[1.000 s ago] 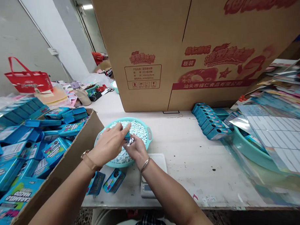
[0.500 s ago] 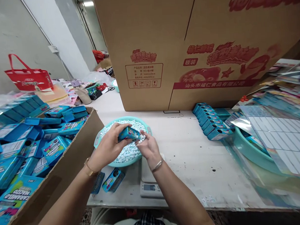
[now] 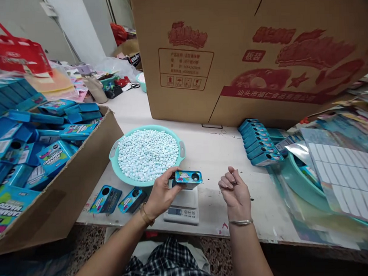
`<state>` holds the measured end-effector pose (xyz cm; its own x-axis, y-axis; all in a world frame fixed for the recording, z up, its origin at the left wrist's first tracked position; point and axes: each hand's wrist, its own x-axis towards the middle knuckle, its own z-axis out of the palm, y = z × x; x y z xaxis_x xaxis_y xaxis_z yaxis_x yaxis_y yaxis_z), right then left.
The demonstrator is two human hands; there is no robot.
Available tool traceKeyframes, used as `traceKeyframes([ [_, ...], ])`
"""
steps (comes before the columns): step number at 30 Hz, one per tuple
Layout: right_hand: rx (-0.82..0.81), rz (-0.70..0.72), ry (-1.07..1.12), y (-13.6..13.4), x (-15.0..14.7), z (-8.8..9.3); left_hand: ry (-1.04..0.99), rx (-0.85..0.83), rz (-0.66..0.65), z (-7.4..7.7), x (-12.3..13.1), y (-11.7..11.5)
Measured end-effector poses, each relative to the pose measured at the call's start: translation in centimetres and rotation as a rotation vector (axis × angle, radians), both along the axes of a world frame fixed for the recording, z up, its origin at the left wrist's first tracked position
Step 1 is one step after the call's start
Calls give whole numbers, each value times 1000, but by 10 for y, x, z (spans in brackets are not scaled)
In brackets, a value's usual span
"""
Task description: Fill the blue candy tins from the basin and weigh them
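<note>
Between its thumb and fingers my left hand [image 3: 162, 195] grips a small blue tin [image 3: 188, 177], held over the white scale [image 3: 184, 206]. A round hole shows in the tin's top face. My right hand [image 3: 235, 190] is over the table to the right of the scale, its fingers curled; whether anything is inside them is hidden. The turquoise basin [image 3: 134, 181] behind my left hand is full of pale blue and white candies [image 3: 148, 153]. Two more blue tins, one at the left [image 3: 105, 199] and one nearer the scale [image 3: 132, 199], lie in front of the basin.
On the left, a cardboard box [image 3: 91, 157] holds many blue tins. A large carton [image 3: 195, 101] stands across the back. A row of blue tins [image 3: 259, 145], another turquoise basin [image 3: 306, 190] and stacked printed sheets [image 3: 342, 168] are at the right.
My left hand has brought the tin from over the basin to above the scale. My right hand has moved away from the tin to the right and curled up. The view has shifted.
</note>
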<state>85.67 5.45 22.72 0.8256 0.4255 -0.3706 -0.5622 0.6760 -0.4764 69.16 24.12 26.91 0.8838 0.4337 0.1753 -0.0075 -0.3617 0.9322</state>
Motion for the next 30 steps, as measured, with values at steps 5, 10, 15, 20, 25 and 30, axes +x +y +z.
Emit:
traceKeyframes([
  [5, -40, 3, 13, -3, -2, -9, 39, 56, -14, -29, -1, 1],
  [10, -99, -3, 2, -5, -3, -10, 89, 175, -28, -38, -21, 0],
  [15, -155, -11, 9, -13, -6, -14, 26, 133, 298, -20, -56, 2],
  [20, -192, -2, 36, -10, -10, -20, 232, -629, 367, -22, -58, 8],
  [25, -185, 31, 27, 1, -12, -21, 203, -1040, 385, -34, -36, 17],
  [30, -176, 66, 35, 7, -14, -22, 74, -1086, 490, -41, -27, 16],
])
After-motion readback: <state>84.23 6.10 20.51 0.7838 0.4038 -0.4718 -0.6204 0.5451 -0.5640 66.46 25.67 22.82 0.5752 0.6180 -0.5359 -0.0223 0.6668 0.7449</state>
